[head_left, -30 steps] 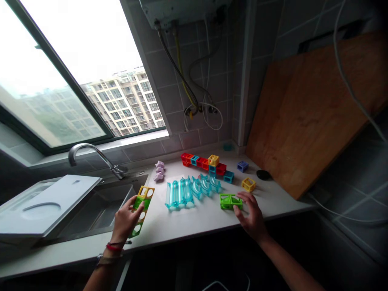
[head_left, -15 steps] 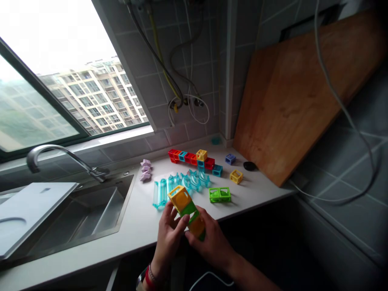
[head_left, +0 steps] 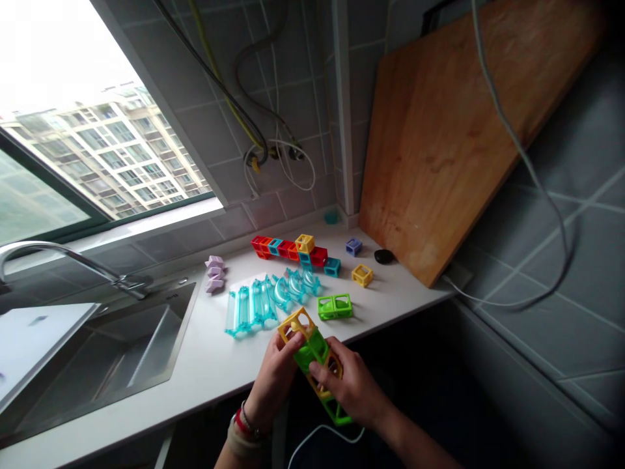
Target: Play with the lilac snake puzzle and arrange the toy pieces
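Both my hands grip a stick of hollow yellow and green cube blocks (head_left: pixel 312 355) just above the front edge of the white counter (head_left: pixel 215 355). My left hand (head_left: pixel 275 381) wraps its upper end with closed fingers. My right hand (head_left: pixel 349 387) clasps the lower part, where the stick hangs past the counter's edge. Behind it on the counter lie clear blue tube pieces (head_left: pixel 263 299), a green double cube (head_left: pixel 334 306), a small yellow cube (head_left: pixel 362 275) and a row of red, blue and yellow cubes (head_left: pixel 293 251).
A steel sink (head_left: pixel 112 355) with a tap (head_left: pixel 73 260) lies to the left, a white board (head_left: pixel 34 339) over its far side. Lilac pieces (head_left: pixel 213 273) sit by the sink. A wooden board (head_left: pixel 463 124) leans on the right wall, a cable (head_left: pixel 527 195) hanging across it.
My left hand lifted the yellow-green stick off the counter's left side to the front middle; my right hand left the green double cube and joined it. The stick has been turned since half a second ago.
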Action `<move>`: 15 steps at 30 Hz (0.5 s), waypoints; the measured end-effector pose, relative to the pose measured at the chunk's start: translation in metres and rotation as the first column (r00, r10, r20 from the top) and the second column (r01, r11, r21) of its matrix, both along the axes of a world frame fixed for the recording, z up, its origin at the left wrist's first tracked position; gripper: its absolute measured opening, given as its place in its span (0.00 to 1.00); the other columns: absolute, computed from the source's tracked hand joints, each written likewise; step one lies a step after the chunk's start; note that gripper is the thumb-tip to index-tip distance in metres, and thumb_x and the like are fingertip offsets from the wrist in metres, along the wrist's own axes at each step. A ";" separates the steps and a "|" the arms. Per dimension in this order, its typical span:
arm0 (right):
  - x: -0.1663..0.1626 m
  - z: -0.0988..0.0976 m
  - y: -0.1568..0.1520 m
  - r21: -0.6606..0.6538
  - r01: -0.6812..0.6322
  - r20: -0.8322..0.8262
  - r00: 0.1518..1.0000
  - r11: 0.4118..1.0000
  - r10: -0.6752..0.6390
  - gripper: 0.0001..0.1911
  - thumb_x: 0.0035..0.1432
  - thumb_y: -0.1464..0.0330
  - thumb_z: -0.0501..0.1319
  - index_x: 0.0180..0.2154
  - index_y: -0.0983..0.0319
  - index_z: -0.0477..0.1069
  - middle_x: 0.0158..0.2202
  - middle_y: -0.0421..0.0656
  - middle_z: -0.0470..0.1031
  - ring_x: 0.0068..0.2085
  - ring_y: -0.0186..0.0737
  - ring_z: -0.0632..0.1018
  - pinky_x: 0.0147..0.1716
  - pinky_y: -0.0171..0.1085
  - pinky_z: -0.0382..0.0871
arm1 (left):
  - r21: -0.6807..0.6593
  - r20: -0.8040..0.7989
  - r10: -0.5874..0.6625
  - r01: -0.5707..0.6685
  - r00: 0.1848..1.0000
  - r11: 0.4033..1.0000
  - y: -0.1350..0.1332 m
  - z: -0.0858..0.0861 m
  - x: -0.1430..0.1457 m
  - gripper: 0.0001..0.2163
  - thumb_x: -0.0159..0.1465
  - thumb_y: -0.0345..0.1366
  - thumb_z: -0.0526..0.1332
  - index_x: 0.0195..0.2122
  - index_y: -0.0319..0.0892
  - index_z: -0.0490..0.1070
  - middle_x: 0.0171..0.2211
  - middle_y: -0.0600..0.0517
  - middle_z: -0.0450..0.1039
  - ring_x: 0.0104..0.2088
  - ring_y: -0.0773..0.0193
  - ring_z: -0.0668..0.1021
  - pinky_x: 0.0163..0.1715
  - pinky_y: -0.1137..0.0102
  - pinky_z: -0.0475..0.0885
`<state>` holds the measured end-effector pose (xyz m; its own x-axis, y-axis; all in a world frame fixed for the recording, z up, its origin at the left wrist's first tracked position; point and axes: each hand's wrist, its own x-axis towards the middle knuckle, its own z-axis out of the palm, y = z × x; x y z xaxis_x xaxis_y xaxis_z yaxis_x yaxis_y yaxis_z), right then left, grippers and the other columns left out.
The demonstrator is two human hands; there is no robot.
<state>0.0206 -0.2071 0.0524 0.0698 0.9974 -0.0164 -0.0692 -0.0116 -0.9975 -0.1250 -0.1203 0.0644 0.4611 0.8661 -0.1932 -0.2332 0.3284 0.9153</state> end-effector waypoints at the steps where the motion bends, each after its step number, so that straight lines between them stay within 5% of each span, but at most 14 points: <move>1: 0.001 -0.003 -0.001 -0.020 -0.007 -0.019 1.000 1.000 0.007 0.16 0.64 0.54 0.64 0.43 0.61 0.73 0.34 0.41 0.78 0.35 0.40 0.78 0.35 0.36 0.71 | 0.037 -0.054 0.030 -0.028 0.998 0.999 0.001 -0.001 0.000 0.18 0.62 0.43 0.71 0.49 0.39 0.75 0.43 0.45 0.80 0.42 0.57 0.82 0.45 0.65 0.78; 4: 0.004 -0.015 -0.004 -0.121 -0.084 -0.279 0.959 0.989 0.047 0.20 0.63 0.51 0.64 0.43 0.61 0.72 0.34 0.42 0.77 0.34 0.42 0.80 0.30 0.37 0.73 | 0.183 -0.182 0.199 -0.165 0.963 0.969 0.008 0.001 -0.007 0.22 0.60 0.44 0.72 0.51 0.39 0.74 0.49 0.42 0.79 0.47 0.51 0.82 0.49 0.60 0.78; 8: 0.009 -0.032 -0.009 -0.191 -0.189 -0.640 0.768 0.963 0.024 0.26 0.62 0.46 0.61 0.43 0.64 0.70 0.33 0.47 0.80 0.27 0.42 0.81 0.25 0.37 0.73 | 0.428 -0.397 0.421 -0.241 0.815 0.871 0.028 0.007 -0.053 0.25 0.57 0.48 0.73 0.51 0.41 0.73 0.48 0.43 0.80 0.48 0.49 0.82 0.49 0.58 0.78; 11: 0.019 -0.039 -0.012 -0.223 -0.187 -0.770 0.636 0.957 -0.055 0.30 0.64 0.45 0.57 0.41 0.68 0.74 0.31 0.51 0.80 0.29 0.41 0.81 0.31 0.38 0.76 | 0.610 -0.589 0.580 -0.161 0.562 0.776 0.044 0.001 -0.114 0.25 0.54 0.53 0.71 0.46 0.42 0.73 0.46 0.44 0.80 0.46 0.48 0.83 0.46 0.58 0.78; 14: 0.028 -0.042 -0.012 -0.276 -0.162 -0.826 0.544 0.947 -0.148 0.30 0.64 0.47 0.59 0.46 0.68 0.77 0.30 0.49 0.80 0.29 0.39 0.80 0.32 0.36 0.75 | 0.742 -0.666 0.738 0.000 0.109 0.670 0.060 -0.017 -0.175 0.28 0.55 0.60 0.66 0.46 0.42 0.73 0.46 0.41 0.79 0.39 0.46 0.82 0.42 0.55 0.77; 15: 0.030 -0.042 -0.012 -0.281 -0.159 -0.838 0.521 0.946 -0.162 0.30 0.64 0.47 0.59 0.48 0.67 0.76 0.30 0.48 0.80 0.29 0.39 0.80 0.31 0.36 0.75 | 0.756 -0.654 0.756 0.060 0.018 0.652 0.065 -0.024 -0.191 0.28 0.56 0.60 0.64 0.47 0.41 0.72 0.47 0.40 0.78 0.40 0.44 0.82 0.43 0.54 0.77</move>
<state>0.0504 -0.2189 0.0101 -0.1359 0.9282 -0.3465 -0.8710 -0.2786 -0.4046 -0.3160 -0.0551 0.0399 -0.1325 0.9237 0.3594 0.9290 -0.0107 0.3700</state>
